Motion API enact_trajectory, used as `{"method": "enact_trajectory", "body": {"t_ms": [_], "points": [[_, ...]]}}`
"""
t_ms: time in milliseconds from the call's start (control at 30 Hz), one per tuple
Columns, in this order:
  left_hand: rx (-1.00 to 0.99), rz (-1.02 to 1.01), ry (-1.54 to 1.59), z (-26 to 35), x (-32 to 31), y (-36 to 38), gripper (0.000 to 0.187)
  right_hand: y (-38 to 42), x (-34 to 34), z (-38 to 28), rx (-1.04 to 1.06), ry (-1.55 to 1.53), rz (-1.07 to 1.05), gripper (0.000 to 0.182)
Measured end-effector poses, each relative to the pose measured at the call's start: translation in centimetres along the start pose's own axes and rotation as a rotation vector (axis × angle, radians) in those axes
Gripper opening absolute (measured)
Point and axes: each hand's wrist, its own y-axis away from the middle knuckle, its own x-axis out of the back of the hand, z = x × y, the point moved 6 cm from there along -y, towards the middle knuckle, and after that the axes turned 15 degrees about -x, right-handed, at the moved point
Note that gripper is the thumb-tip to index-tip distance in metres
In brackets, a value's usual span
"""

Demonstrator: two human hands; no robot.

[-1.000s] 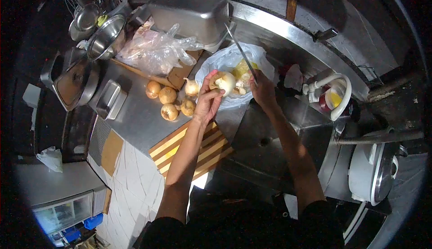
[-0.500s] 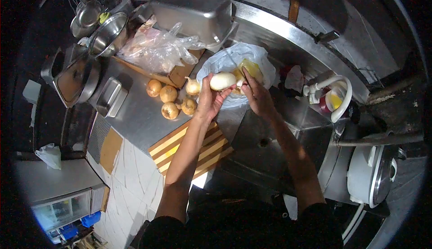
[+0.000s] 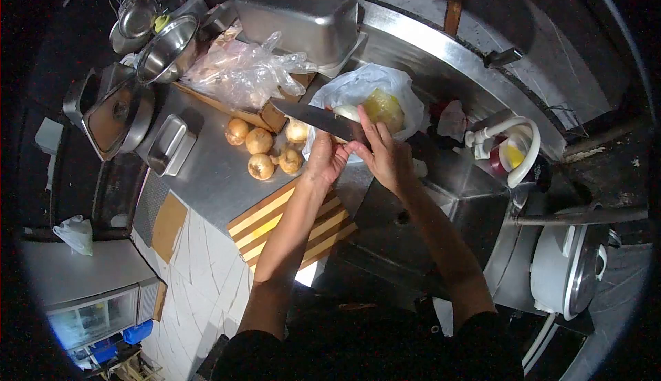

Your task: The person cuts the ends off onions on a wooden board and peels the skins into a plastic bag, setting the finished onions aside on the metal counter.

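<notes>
In the head view, my left hand [image 3: 326,158] is closed around a peeled white onion [image 3: 347,111], mostly covered by the knife and fingers. My right hand [image 3: 383,152] grips a large knife [image 3: 315,117], its blade pointing left across the onion. Behind both hands lies an open whitish plastic bag [image 3: 363,80] with a yellowish bundle [image 3: 383,109] in it. Several unpeeled brown onions [image 3: 259,141] sit on the steel counter [image 3: 206,179] to the left of my left hand.
A striped cutting board [image 3: 262,229] lies under my left forearm. A steel pan [image 3: 296,19], clear plastic [image 3: 237,78] over a cardboard box and metal bowls [image 3: 167,50] stand behind. A sink [image 3: 389,222] and white faucet [image 3: 531,148] are at right.
The knife blade has swung round to point left and now lies across the onion, hiding much of it. My right hand has turned and moved slightly down and left.
</notes>
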Motion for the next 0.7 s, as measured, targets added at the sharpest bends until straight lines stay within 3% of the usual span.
{"method": "enact_trajectory", "body": {"t_ms": [233,333,400,567,633,700], "points": [[-0.044,0.067,-0.048,-0.4,0.0,0.5,0.041,-0.5,-1.0,0.9,-0.056,0.117,0.001,0.059],[-0.019,0.097,-0.065,-0.3,0.5,0.5,0.040,-1.1,-0.7,1.5,-0.015,-0.028,0.046,0.050],[0.011,0.010,-0.049,-0.1,0.7,0.0,0.042,-2.1,-1.7,3.2,-0.207,-0.580,-0.242,0.042],[-0.006,-0.063,0.051,0.4,1.0,0.6,0.045,-3.6,-1.6,5.7,-0.335,-0.604,-0.180,0.043],[0.014,-0.136,0.241,1.0,0.6,1.0,0.046,-3.7,-0.4,5.7,-0.341,-0.590,-0.125,0.044],[0.013,-0.149,0.253,1.5,0.7,0.9,0.048,-3.4,0.0,6.2,-0.486,-0.477,-0.193,0.044]]}}
